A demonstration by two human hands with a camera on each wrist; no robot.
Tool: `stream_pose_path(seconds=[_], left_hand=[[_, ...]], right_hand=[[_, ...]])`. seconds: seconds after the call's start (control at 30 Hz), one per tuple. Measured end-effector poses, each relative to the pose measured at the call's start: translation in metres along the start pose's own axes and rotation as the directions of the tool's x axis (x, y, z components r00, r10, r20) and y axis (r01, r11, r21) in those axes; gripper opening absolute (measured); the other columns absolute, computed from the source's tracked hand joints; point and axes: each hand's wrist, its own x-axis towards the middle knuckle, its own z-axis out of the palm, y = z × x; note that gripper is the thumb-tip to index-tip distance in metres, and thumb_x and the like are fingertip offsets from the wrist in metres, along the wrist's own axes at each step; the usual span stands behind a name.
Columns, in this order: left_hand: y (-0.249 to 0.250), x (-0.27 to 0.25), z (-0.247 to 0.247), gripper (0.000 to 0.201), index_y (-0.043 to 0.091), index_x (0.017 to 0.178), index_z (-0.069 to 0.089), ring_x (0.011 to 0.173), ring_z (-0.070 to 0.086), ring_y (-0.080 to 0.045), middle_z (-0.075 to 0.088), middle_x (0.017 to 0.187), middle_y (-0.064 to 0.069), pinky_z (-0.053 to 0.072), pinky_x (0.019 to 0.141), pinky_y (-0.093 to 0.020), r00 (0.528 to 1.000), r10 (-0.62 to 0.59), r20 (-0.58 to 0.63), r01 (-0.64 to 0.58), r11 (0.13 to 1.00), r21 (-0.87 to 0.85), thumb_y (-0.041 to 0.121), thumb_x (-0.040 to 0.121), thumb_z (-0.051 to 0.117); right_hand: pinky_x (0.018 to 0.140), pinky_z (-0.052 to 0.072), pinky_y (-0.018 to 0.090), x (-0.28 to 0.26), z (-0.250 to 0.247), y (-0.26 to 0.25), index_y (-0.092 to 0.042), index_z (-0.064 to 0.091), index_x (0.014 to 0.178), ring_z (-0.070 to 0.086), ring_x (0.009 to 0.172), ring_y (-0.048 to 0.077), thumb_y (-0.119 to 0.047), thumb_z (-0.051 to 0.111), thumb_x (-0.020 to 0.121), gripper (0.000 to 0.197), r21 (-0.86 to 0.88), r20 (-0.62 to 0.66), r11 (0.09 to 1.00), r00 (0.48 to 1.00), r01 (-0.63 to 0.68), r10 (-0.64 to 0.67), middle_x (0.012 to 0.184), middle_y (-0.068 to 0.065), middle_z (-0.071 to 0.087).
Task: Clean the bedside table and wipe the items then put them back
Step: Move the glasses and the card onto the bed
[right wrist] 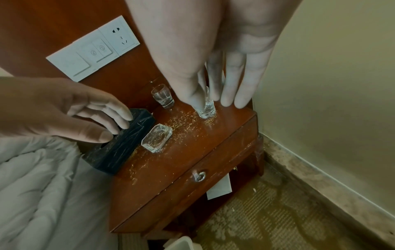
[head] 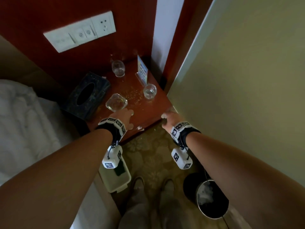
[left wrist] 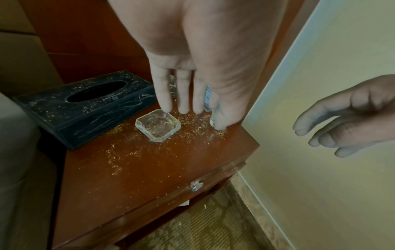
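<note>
The reddish wooden bedside table (head: 145,113) is strewn with yellow crumbs. On it stand a black tissue box (head: 87,95), a square glass ashtray (head: 116,102), two small glasses (head: 118,68) (head: 149,91) and a clear card stand (head: 142,70). My left hand (head: 123,118) hovers over the table's front, just short of the ashtray (left wrist: 158,124), fingers straight and holding nothing. My right hand (head: 168,119) hangs at the table's right front corner, fingers relaxed and empty; in the right wrist view its fingers (right wrist: 228,88) point down toward the nearer glass (right wrist: 206,108).
A wall panel with switches and a socket (head: 79,31) is above the table. A pale wall (head: 239,96) bounds the right side, the white bedding (head: 19,116) the left. On the carpet stand a white bin (head: 115,176) and a dark bucket (head: 209,195). The drawer has a ring pull (right wrist: 198,175).
</note>
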Motion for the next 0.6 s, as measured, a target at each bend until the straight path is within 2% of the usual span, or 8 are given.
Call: stream_pose_path(seconds=[0.2,0.33,0.47,0.6], left_hand=[[-0.011,0.039,-0.018,0.058,0.014,0.137,0.046,0.117,0.054,-0.026,0.051,0.136,-0.008,0.048,0.097,-0.039,0.999,-0.036,-0.017,0.035,0.998,-0.059,0.033,0.086,0.067],[-0.006,0.077,-0.03,0.056,0.018,0.135,0.047,0.122,0.049,-0.026,0.052,0.132,-0.004,0.045,0.099,-0.037,0.995,-0.089,-0.043,0.088,0.996,-0.035,0.038,0.086,0.065],[0.001,0.115,-0.042,0.061,0.017,0.14,0.043,0.127,0.047,-0.03,0.046,0.141,-0.007,0.043,0.103,-0.042,0.987,-0.156,-0.047,0.151,0.985,-0.087,0.039,0.087,0.063],[-0.002,0.147,-0.047,0.053,0.015,0.134,0.047,0.121,0.053,-0.029,0.051,0.133,-0.008,0.046,0.098,-0.043,0.974,-0.223,-0.045,0.214,0.966,-0.145,0.034,0.087,0.064]], right_hand=[[0.1,0.05,0.037,0.061,-0.024,-0.01,-0.021,0.056,0.129,0.058,0.118,0.019,-0.026,0.064,0.091,0.039,-0.059,0.025,0.998,0.999,0.037,-0.035,0.134,0.0,0.057],[0.091,0.054,0.038,0.109,-0.041,-0.013,-0.02,0.061,0.121,0.064,0.104,0.019,-0.028,0.062,0.091,0.031,-0.106,0.015,0.991,0.997,0.08,-0.079,0.121,0.001,0.064],[0.087,0.055,0.037,0.151,-0.055,-0.016,-0.018,0.064,0.117,0.065,0.094,0.018,-0.03,0.056,0.096,0.025,-0.259,0.079,0.939,0.974,0.227,-0.214,0.108,0.001,0.067],[0.078,0.053,0.03,0.186,-0.058,-0.018,-0.017,0.064,0.116,0.064,0.094,0.02,-0.03,0.049,0.099,0.026,-0.368,0.159,0.855,0.931,0.366,-0.329,0.109,0.002,0.066]])
